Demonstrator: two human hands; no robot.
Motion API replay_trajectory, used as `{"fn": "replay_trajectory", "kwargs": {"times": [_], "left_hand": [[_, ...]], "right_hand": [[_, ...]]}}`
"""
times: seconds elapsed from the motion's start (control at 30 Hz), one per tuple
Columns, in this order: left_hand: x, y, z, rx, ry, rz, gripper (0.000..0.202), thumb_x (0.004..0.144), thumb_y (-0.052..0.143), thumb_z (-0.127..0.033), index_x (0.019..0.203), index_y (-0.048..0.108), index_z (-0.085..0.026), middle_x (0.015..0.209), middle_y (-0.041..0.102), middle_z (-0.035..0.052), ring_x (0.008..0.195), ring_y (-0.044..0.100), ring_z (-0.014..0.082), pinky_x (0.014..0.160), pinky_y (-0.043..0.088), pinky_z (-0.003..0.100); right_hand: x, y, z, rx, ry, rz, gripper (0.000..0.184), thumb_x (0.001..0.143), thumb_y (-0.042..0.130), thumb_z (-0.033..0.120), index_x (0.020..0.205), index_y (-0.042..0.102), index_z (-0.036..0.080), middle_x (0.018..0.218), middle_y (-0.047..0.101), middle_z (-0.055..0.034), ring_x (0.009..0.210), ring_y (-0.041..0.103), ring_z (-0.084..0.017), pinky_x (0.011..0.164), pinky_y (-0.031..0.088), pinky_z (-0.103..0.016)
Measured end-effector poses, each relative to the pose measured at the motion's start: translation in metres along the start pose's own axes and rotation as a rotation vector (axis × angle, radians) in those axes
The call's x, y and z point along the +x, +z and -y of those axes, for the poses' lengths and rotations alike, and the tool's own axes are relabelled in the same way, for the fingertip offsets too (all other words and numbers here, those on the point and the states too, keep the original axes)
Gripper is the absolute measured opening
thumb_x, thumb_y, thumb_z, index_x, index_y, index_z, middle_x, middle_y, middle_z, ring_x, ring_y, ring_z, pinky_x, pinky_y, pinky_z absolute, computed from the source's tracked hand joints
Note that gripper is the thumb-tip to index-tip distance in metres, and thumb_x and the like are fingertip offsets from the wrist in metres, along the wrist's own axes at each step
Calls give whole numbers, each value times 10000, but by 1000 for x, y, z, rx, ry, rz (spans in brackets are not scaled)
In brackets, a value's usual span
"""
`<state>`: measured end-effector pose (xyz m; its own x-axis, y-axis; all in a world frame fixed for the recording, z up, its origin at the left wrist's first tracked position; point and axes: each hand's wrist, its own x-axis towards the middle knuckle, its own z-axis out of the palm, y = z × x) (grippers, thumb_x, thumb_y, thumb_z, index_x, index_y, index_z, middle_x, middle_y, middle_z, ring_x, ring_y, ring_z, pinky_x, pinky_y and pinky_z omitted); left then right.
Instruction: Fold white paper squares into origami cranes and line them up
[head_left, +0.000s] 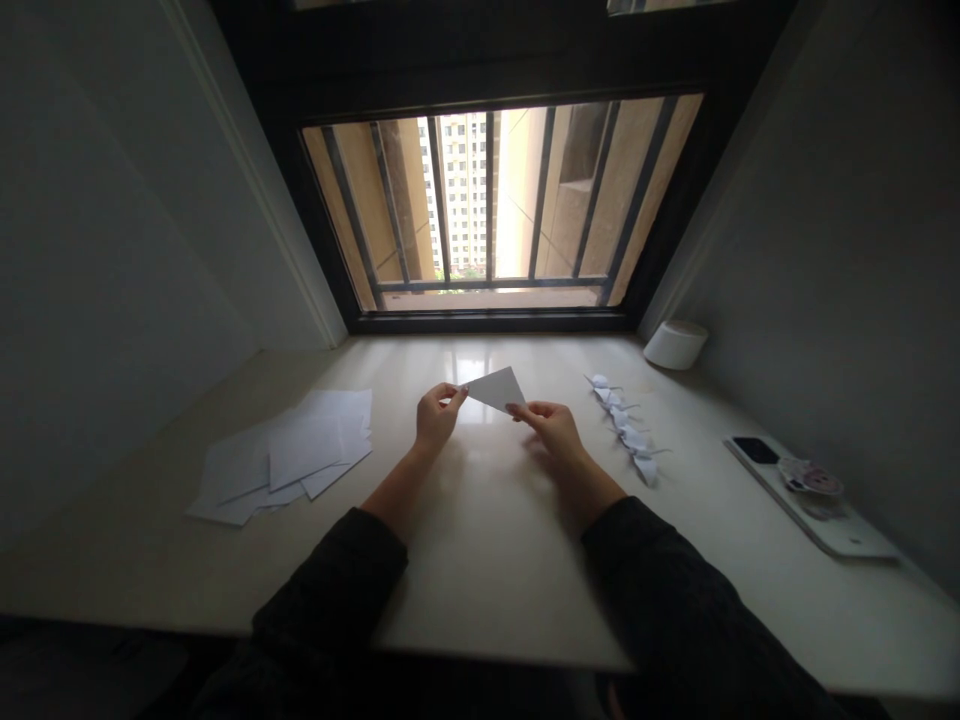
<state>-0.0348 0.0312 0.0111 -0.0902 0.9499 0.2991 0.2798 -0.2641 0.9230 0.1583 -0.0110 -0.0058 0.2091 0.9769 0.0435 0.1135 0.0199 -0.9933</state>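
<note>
A folded piece of white paper, roughly triangular, is held up between both hands above the sill. My left hand pinches its narrow left tip between thumb and fingers. At the lower right corner, my right hand grips the paper the same way, thumb on the near face. To the right of that hand, several small folded paper figures with thin pointed ends stand in a slanting row. A loose pile of white paper sheets lies to the left of my left hand.
The work surface is a pale, glossy window sill. At the far right corner stands a white rounded object. A phone in a light case lies near the right wall. Behind is a dark-framed window with bars outside.
</note>
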Motion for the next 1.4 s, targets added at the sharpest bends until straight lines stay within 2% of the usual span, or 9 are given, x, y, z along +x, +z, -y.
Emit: {"fn": "replay_trajectory", "kwargs": {"times": [0.2,0.33,0.6,0.83,1.03,1.1,1.17,1.27,1.4], "left_hand": [[-2,2,-2,-81,-49,55,275,654,674,-446,638,671,-172,642,636,12,674,557,154,615,382,249],[-4,4,-4,-197,-124,93,287,634,697,-458,627,677,-171,630,638,12,672,547,145,624,372,251],[-2,1,-4,-289,-296,129,327,616,712,-468,783,741,-188,880,715,95,924,591,235,730,401,313],[-2,-1,-4,-319,-307,169,306,647,695,-458,791,740,-192,951,711,113,1028,582,265,780,420,351],[-1,1,3,-307,-340,100,372,631,688,-503,778,721,-162,936,705,134,1002,601,275,735,451,344],[2,-1,8,-333,-372,41,389,631,678,-514,770,705,-152,926,701,133,972,612,265,713,459,333],[7,-5,12,-378,-400,-76,403,673,623,-534,771,680,-147,932,694,126,917,627,239,693,462,320],[11,-10,12,-300,-285,-221,409,751,542,-535,790,656,-144,942,687,119,894,618,210,686,453,297],[1,-7,0,-22,58,-156,341,849,476,-464,895,671,-188,979,679,76,889,599,180,738,445,290]], "right_hand": [[6,-4,0,126,20,-133,422,547,737,549,700,735,155,681,693,-82,656,591,-184,557,402,-267],[9,-3,-1,197,34,-193,399,539,753,524,693,734,157,675,692,-83,678,601,-191,586,408,-281],[10,-4,-2,219,46,-206,405,531,762,515,698,732,147,678,689,-84,674,601,-187,577,409,-276],[10,-5,-3,190,37,-207,443,540,744,545,720,732,141,699,697,-103,688,617,-208,567,422,-284],[8,2,-8,105,-41,-160,465,585,701,587,724,732,144,690,698,-91,692,620,-210,602,429,-288],[9,1,-12,66,-63,-159,457,597,694,588,710,730,147,677,697,-82,679,617,-205,623,429,-291],[11,-2,-15,36,-73,-198,450,615,682,589,701,729,150,674,698,-77,673,616,-203,635,425,-293],[14,-9,-18,-2,-108,-262,441,625,678,583,724,730,157,697,703,-73,664,613,-197,634,417,-290],[13,-8,-17,-2,-101,-192,449,636,664,590,724,733,156,684,704,-75,671,620,-198,639,421,-287]]}}
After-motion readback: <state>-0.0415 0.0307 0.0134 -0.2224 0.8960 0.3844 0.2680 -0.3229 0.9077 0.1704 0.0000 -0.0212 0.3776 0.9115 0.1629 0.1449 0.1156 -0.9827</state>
